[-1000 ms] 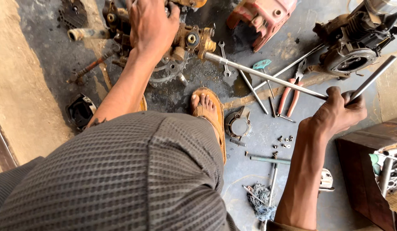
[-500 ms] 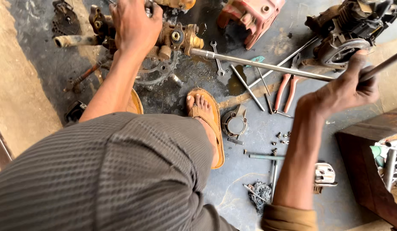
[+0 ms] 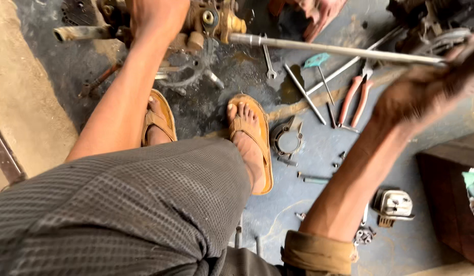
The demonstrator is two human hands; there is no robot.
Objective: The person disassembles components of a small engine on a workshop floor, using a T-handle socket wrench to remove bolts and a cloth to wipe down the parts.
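My left hand presses down on a greasy brass-coloured engine part at the top of the view, its fingers cut off by the frame edge. A long steel wrench bar runs from that part to the right. My right hand, blurred by motion, is closed around the bar's far end. My two feet in tan sandals stand on the oily floor just below the part.
Loose tools lie on the dark floor: red-handled pliers, a teal-handled screwdriver, a spanner, thin rods, a round metal cover, small bolts. A white and grey small part lies lower right. A dark wooden box stands at right.
The view has closed in and tilted down. My right hand has swung the bar's end upward and to the right. My left hand stays on the engine part.
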